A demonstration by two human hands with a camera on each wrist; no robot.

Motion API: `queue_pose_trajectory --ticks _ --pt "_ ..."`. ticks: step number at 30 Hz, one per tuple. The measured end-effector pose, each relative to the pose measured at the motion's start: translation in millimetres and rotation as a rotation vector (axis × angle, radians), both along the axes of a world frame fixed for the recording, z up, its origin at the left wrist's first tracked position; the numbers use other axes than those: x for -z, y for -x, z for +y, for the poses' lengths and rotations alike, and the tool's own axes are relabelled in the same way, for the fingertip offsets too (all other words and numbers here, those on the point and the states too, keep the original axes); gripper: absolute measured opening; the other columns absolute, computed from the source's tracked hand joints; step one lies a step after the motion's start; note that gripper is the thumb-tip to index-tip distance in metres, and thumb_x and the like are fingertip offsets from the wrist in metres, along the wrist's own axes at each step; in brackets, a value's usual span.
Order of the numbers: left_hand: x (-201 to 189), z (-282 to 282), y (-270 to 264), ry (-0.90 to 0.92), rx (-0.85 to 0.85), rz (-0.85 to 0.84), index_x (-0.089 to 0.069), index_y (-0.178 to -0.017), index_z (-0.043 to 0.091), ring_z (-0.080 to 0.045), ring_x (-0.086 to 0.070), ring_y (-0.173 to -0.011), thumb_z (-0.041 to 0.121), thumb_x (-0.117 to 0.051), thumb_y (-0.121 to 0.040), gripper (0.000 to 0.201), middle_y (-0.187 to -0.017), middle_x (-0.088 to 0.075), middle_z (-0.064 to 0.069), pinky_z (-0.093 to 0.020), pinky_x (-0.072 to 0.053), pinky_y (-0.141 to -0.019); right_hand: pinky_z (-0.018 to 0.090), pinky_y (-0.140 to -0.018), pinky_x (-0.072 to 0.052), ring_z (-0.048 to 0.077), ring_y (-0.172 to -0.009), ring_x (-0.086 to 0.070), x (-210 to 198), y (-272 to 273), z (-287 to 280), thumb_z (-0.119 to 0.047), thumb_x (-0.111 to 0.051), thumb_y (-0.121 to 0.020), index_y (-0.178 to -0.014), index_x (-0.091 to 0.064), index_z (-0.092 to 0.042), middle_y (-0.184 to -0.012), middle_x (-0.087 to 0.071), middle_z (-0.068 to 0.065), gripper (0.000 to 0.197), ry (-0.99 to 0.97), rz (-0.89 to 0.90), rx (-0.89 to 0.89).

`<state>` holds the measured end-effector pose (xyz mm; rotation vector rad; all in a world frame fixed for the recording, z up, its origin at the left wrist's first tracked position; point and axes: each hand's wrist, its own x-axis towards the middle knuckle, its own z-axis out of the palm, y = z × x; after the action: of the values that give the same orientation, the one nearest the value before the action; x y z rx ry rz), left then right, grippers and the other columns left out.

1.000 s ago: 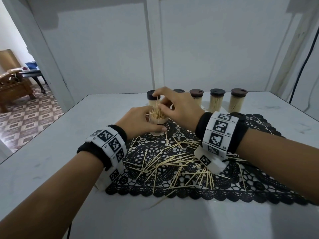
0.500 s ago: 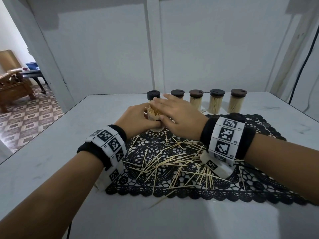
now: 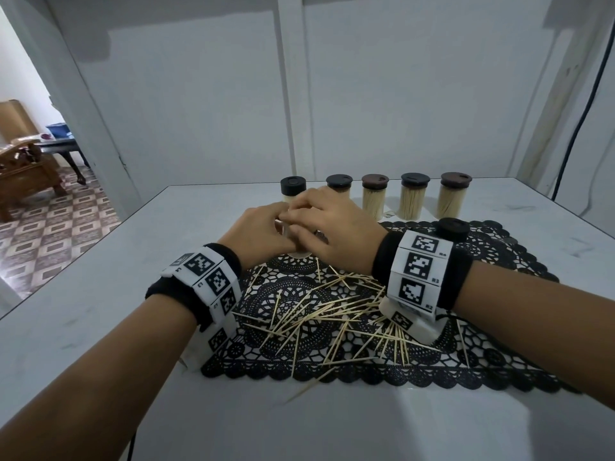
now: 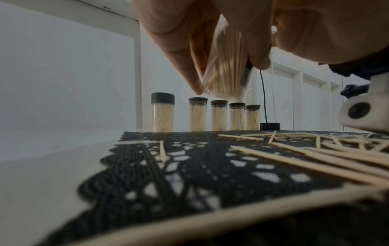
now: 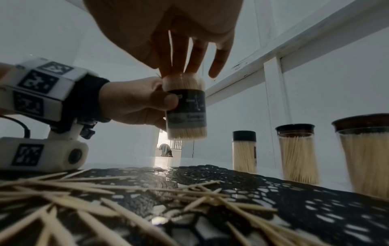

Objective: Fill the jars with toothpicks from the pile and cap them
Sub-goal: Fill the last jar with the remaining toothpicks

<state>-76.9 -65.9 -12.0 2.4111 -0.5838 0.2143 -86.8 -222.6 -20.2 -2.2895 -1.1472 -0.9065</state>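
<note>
Holding the open jar point(image 5: 186, 109) clear of the black lace mat point(image 3: 499, 257), your left hand point(image 3: 258, 232) has thumb and fingers wrapped round its labelled body, and it is tilted, as the left wrist view shows. Your right hand point(image 3: 332, 227) sits on top, fingers point(image 5: 179, 55) extended and pressing down on the toothpick tips that stand above the rim; it grasps nothing. The jar looks packed. Tap the tips level, keeping the jar upright so none slip out, and press evenly rather than on one side. The loose cap point(image 3: 453, 228) lies on the mat to your right, near the wrist; fetch it only once the tips sit below the rim. Five capped jars point(image 3: 412, 199) stand in a row behind on the counter point(image 3: 100, 294). A pile of toothpicks point(image 3: 326, 314) remains on the mat
</note>
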Motion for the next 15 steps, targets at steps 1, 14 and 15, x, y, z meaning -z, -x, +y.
queue_pose_trajectory --ticks 1,14,15 --pt "-0.2 0.3 0.2 -0.016 0.004 -0.001 -0.048 -0.07 0.03 0.007 -0.048 -0.062 0.016 -0.069 -0.072 0.026 -0.068 -0.053 0.015 -0.004 -0.035 -0.055 0.048 -0.072 -0.051 0.029 -0.088 -0.059 -0.7 0.6 0.0 -0.03 -0.044 -0.086 -0.1 -0.069 -0.005 -0.098 -0.064 0.012 0.037 0.003 -0.008 -0.004" --pt "-0.1 -0.6 1.3 0.022 0.038 0.021 -0.053 -0.084 0.044 0.01 -0.055 -0.072 0.034 -0.079 -0.069 0.032 -0.08 -0.062 0.019 -0.006 -0.039 -0.066 0.041 -0.078 -0.046 0.025 -0.091 -0.055 -7.5 2.3 -3.8 -0.018 -0.053 -0.088 -0.099 -0.065 -0.01 -0.089 -0.064 0.009 0.018 -0.181 0.154 0.082" --pt "0.1 0.0 1.0 0.038 0.032 0.019 -0.054 -0.088 0.042 0.008 -0.056 -0.075 0.036 -0.08 -0.068 0.033 -0.083 -0.063 0.019 -0.01 -0.04 -0.069 0.04 -0.082 -0.044 0.027 -0.095 -0.053 -6.0 -0.2 -4.9 -0.022 -0.053 -0.088 -0.095 -0.068 -0.01 -0.092 -0.064 0.009 0.021 -0.189 0.118 0.128"
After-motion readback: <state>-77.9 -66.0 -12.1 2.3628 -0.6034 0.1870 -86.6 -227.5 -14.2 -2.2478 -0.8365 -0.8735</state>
